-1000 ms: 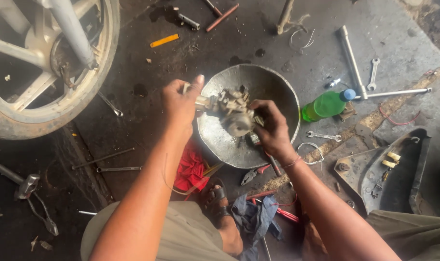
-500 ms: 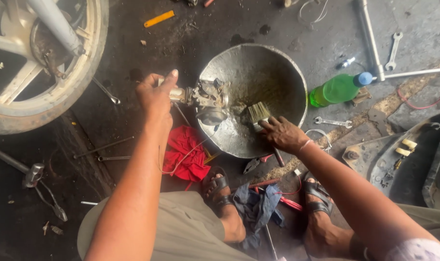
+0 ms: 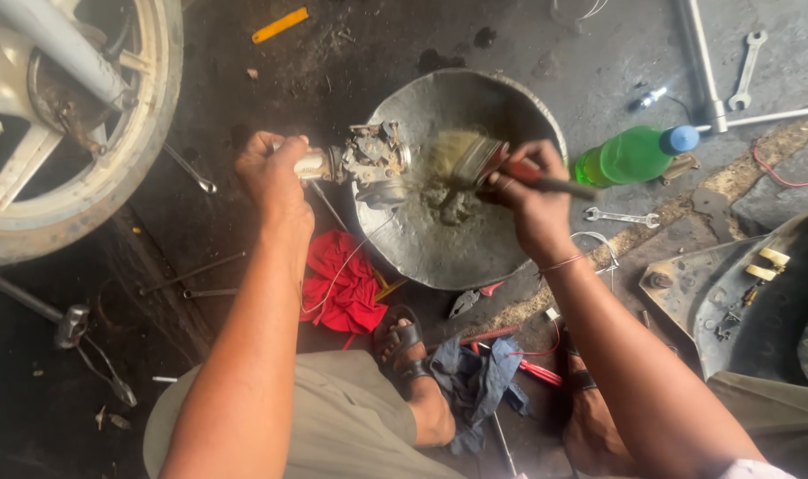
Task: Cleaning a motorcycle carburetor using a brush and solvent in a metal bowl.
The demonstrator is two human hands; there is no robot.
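Two hands work over the metal bowl [image 3: 439,248]: the left hand [image 3: 273,170] grips a greasy carburetor [image 3: 368,160] at the bowl's left rim, the right hand [image 3: 530,200] holds a brush [image 3: 475,160]. Heavy, stiff, likely slippery; its tubular end suits gripping.

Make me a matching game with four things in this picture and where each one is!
Things:
1. brush
2. metal engine part
3. green bottle
4. red rag

Places:
A. lying on the floor between the left arm and the metal bowl
B. in the grip of the right hand, bristles over the bowl
C. lying on the floor to the right of the bowl
D. held by the left hand at the bowl's left rim

Pairs: 1-B, 2-D, 3-C, 4-A
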